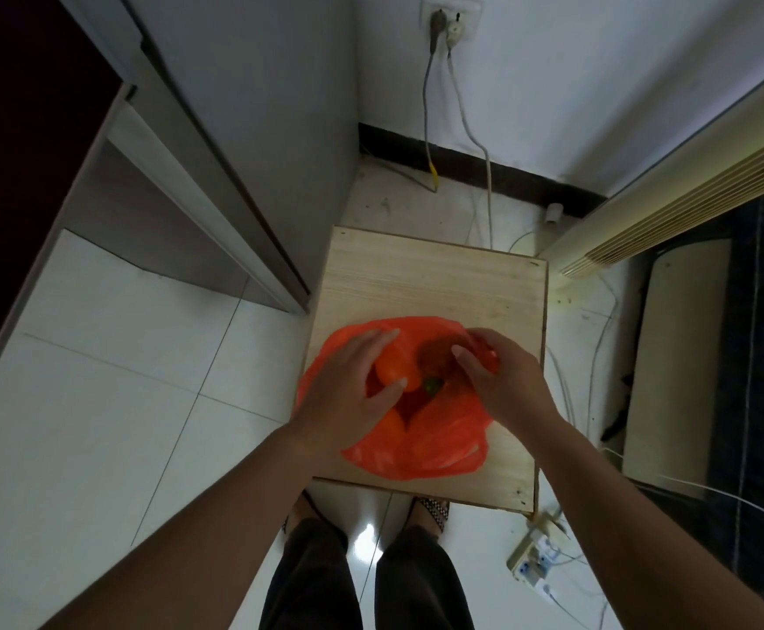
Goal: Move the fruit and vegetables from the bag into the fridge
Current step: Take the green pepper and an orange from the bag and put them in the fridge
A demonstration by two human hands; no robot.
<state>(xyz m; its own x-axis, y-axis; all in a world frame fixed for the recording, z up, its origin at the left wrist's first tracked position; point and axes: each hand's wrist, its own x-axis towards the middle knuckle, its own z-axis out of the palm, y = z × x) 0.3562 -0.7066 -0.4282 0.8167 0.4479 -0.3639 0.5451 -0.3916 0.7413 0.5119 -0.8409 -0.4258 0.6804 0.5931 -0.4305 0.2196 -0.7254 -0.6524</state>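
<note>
Dim indoor light with a cool grey cast. One small white glare spot sits on the glossy floor [368,534] low in the middle. The top left corner falls nearly black; the right edge is dark too. The bag [439,452] glows oversaturated orange. Wide-angle bending curves straight lines toward the edges; detail is soft.

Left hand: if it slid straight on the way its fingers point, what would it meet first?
The round orange vegetable in the orange-red plastic bag; the left hand seems to clasp it, though depth is unclear.
</note>
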